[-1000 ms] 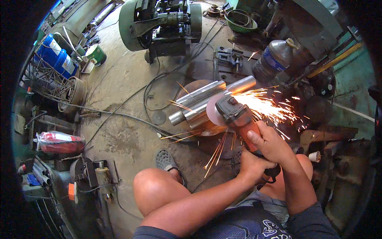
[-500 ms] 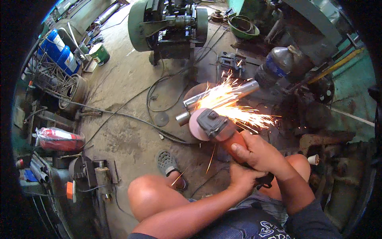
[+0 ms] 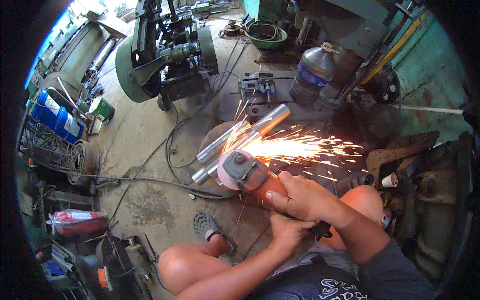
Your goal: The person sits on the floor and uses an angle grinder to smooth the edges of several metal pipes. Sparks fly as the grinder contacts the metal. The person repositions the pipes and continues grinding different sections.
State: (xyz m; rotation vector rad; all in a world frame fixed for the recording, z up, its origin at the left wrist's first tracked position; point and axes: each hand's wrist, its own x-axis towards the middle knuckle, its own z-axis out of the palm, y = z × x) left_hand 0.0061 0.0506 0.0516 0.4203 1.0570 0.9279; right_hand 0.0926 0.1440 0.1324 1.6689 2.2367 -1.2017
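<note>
My right hand is wrapped around the orange body of an angle grinder. Behind it, my left hand grips the grinder's rear end, its fingers partly hidden. The pale grinding disc meets a shiny round metal bar that slants up to the right. Bright sparks stream rightward and cover the middle of the bar. Beside it lies a second metal bar, roughly parallel. Both rest over a round brownish base.
Cables cross the floor at left. Ahead stand a green-wheeled machine, a vise and a large plastic bottle. A wrapped red cylinder and blue buckets sit at left; rusty metal parts stand at right.
The whole view has turned, so the surroundings appear shifted and tilted. Sparks now spray flatter toward the right. Both hands keep their hold on the grinder, its disc still at the bar.
</note>
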